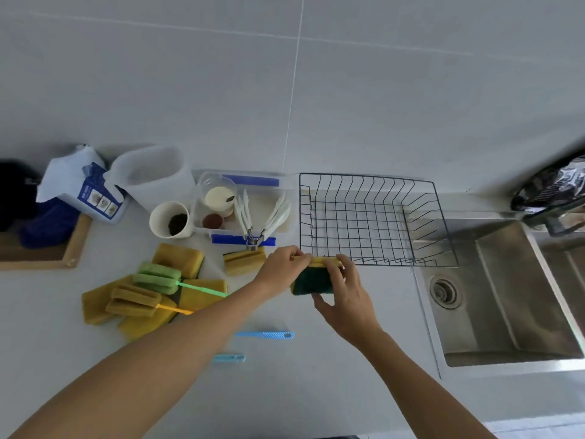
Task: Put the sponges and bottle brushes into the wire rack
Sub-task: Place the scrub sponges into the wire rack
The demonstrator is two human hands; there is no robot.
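Both hands hold one yellow sponge with a dark green scouring face (pixel 313 282) just in front of the wire rack's near left corner. My left hand (pixel 283 264) pinches its left end, and my right hand (pixel 346 289) grips its right side. The black wire rack (pixel 421 217) stands on the counter with nothing visible inside. Several yellow sponges (pixel 177 256) lie in a pile at the left, and one more sponge (pixel 243 261) sits apart. On the pile rest a green bottle brush (pixel 158 278) and a yellow-orange bottle brush (pixel 134 302). A blue brush handle (pixel 264 335) lies near my left forearm.
A steel sink (pixel 506 312) opens right of the rack. Behind the sponges stand a clear tray with tongs (pixel 243 207), a white cup (pixel 171 218), a clear jug (pixel 152 179) and a wipes pack (pixel 85 191). A wooden tray (pixel 72 248) is far left.
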